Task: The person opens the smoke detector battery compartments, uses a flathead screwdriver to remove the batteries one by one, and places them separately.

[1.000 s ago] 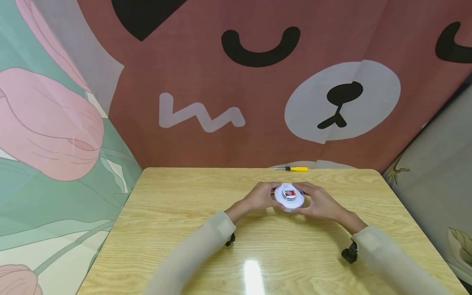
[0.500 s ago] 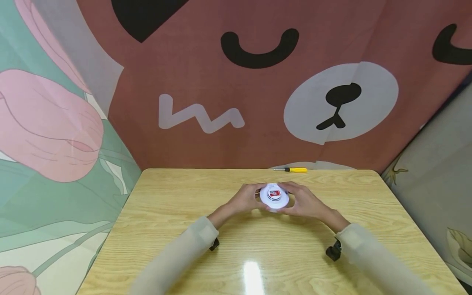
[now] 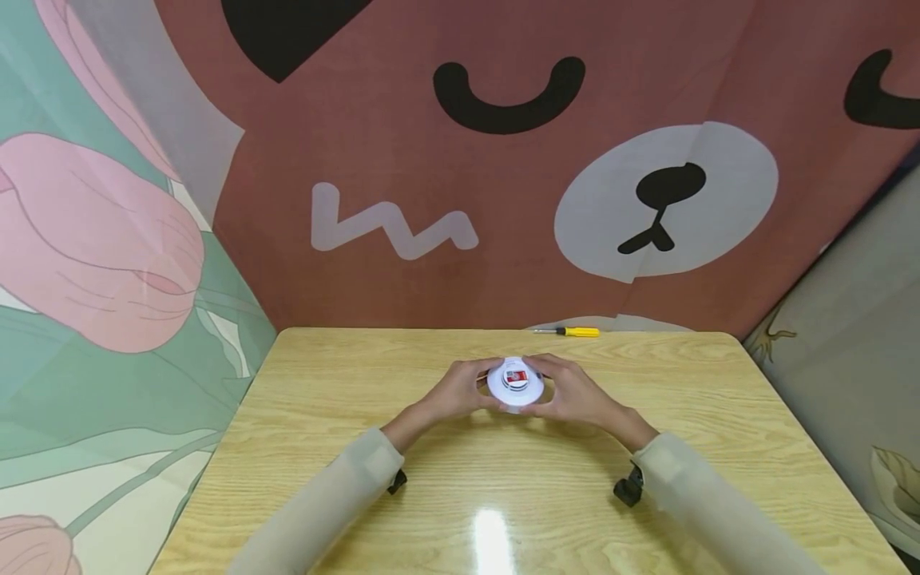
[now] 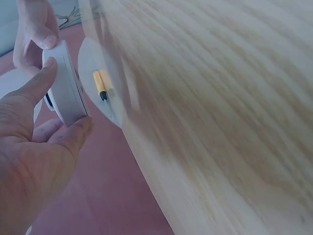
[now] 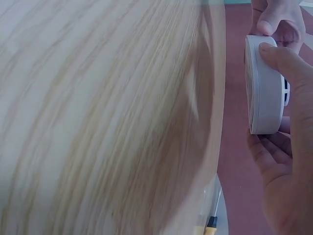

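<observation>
While hands (image 3: 456, 391) grip, white disc (image 3: 515, 386) hovers.

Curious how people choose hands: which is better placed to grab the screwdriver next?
Probably the right hand: it's nearer the yellow-handled screwdriver, though it and the left hand both grip the smoke-detector-like device.

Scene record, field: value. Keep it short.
object: white round device, raised off the table
label: red and white, text unreadable
left grip: holds device's left side
right grip: holds device's right side
tool: yellow-handled screwdriver, at table's far edge, shaft pointing left
backdrop: brown cartoon animal face
</observation>
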The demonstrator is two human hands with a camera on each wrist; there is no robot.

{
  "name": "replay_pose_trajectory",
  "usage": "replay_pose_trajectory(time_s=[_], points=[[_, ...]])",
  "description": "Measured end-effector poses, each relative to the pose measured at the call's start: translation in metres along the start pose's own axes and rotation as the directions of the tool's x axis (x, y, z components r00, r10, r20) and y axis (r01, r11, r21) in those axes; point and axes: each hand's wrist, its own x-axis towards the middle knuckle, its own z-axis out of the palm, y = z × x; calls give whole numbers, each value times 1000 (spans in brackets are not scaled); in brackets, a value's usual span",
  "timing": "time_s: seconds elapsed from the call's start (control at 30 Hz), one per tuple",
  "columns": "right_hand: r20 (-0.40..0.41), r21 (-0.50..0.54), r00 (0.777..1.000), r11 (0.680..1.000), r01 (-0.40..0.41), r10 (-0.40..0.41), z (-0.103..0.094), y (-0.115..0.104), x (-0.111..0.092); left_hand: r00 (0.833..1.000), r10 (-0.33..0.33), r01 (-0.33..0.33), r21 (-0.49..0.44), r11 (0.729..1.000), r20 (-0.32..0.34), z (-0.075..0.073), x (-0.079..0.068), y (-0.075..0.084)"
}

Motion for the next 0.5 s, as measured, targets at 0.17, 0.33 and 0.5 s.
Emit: replay_pose_trajectory(time_s=[0.17, 0.33, 0.5], points=[[26, 32, 998, 997, -65, 64, 3, -4, 3, 1000, 27, -28, 48, 998, 3, -3, -3, -2], [61, 81, 988, 986, -145, 140, 6, -4, 6, 998, 61, -59, 137, 989, -9, -3, -4, -5], [76, 179, 978, 962, -206, 195, 8, -1, 7, 996, 87, -81, 178, 981, -27, -3, -4, -6]])
